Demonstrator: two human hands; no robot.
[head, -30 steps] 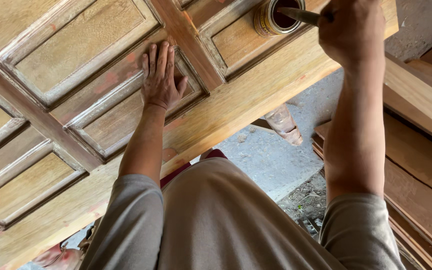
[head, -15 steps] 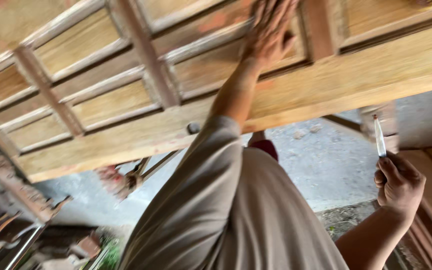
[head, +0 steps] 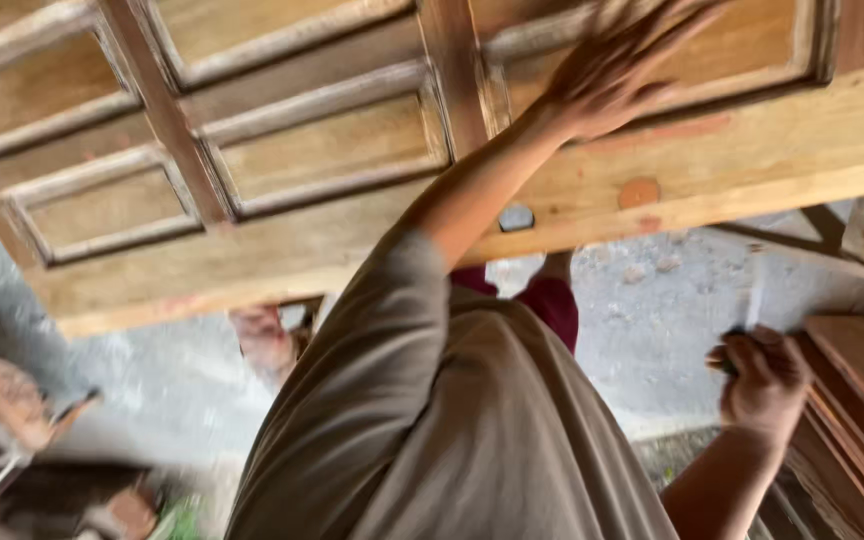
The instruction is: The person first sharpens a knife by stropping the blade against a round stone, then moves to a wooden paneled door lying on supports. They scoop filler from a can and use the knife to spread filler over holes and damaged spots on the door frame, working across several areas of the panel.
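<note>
Pressing flat against wood, the left hand (head: 617, 70) lies spread wide, fingers stretched and blurred, on a panelled wooden door (head: 302, 170) that fills the far part of the view. The palm rests on the door's broad lower rail, just beside one of the upright bars, and the fingertips reach onto a recessed panel at the far right. The bare left forearm runs from the near middle up to that hand, out of a grey-brown sleeve (head: 382, 350).

Low at the right, well apart from the door, the right hand (head: 762, 380) is closed around a thin pale tool (head: 752, 300) that sticks up from the fist; blur hides what kind of tool it is. Just to the right of that hand lie stacked wooden boards (head: 862, 390) with reddish-brown edges.

On the door's rail, right of the forearm, sits a round reddish patch (head: 638, 192), and a small grey spot (head: 516, 216) shows at the rail's near edge beside the arm. Under the door is a grey concrete floor (head: 672, 300). A bit of dark red cloth (head: 552, 300) shows near the person's body. At the near left, blurred clutter sits too smeared to name.
</note>
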